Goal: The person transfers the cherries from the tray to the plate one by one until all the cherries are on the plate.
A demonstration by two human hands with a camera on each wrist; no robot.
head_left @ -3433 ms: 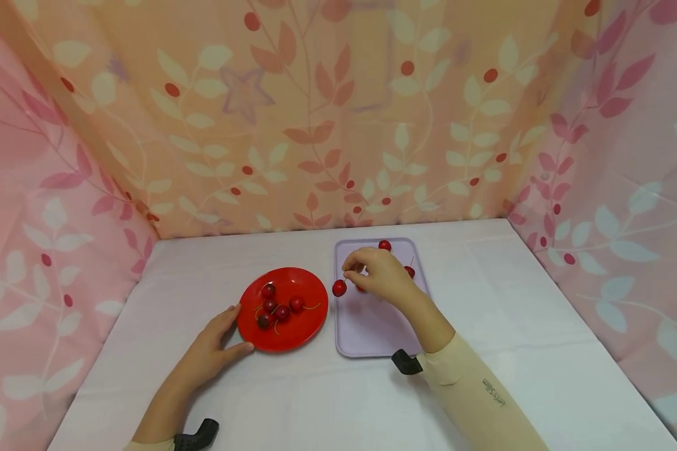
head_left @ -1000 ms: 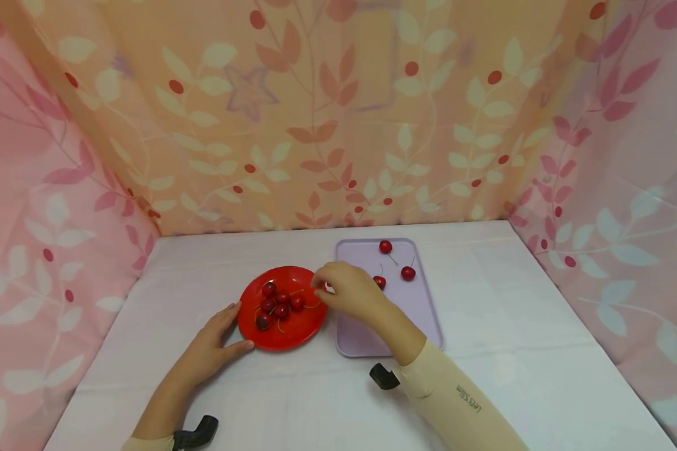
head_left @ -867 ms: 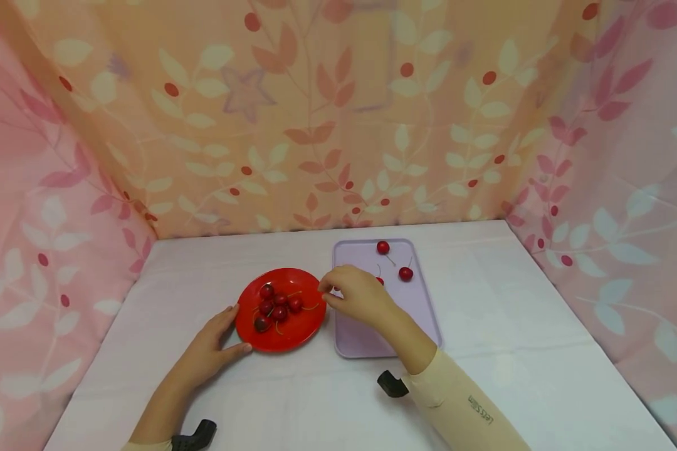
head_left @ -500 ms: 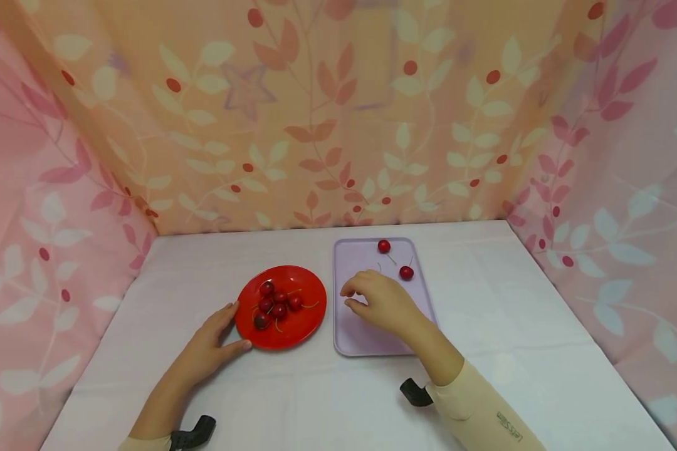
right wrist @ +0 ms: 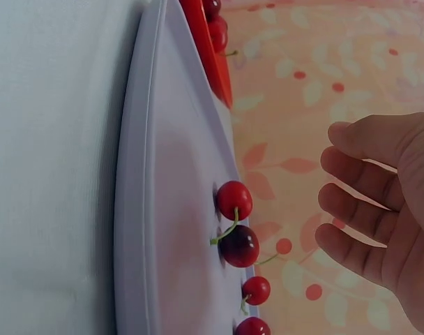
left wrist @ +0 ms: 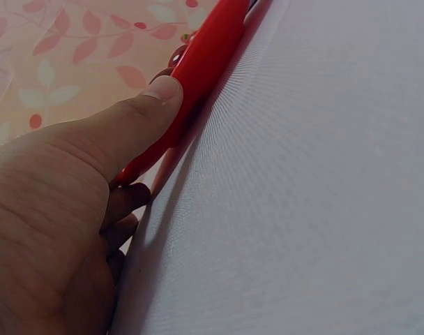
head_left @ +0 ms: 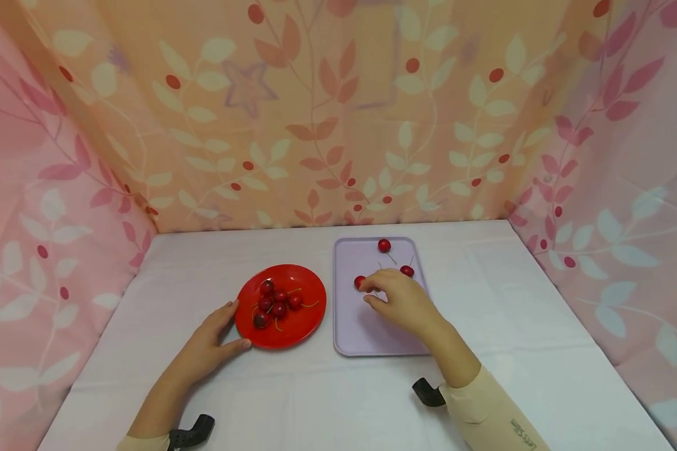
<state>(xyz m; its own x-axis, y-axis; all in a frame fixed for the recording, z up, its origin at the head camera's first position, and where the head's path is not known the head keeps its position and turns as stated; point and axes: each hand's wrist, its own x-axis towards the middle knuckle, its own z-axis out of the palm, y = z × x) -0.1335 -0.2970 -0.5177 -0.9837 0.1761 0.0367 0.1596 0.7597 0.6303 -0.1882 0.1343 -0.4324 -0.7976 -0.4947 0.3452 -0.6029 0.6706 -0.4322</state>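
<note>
A red plate holds several dark red cherries with stems. My left hand grips its left rim, thumb on the edge and fingers tucked below. Right of the plate lies a lavender tray with loose cherries; one cherry sits just off my right fingertips. My right hand hovers over the tray's middle. In the right wrist view its fingers are relaxed and hold nothing, a short way above the cherries.
Everything sits on a table with a white cloth. Leaf-patterned curtains close off the back and both sides. A black wrist mount sits near the tray's front edge, and another mount is at the table's front.
My right hand drew back from the red plate's right rim and moved over the tray, now beside a loose cherry. The left hand kept its hold on the plate.
</note>
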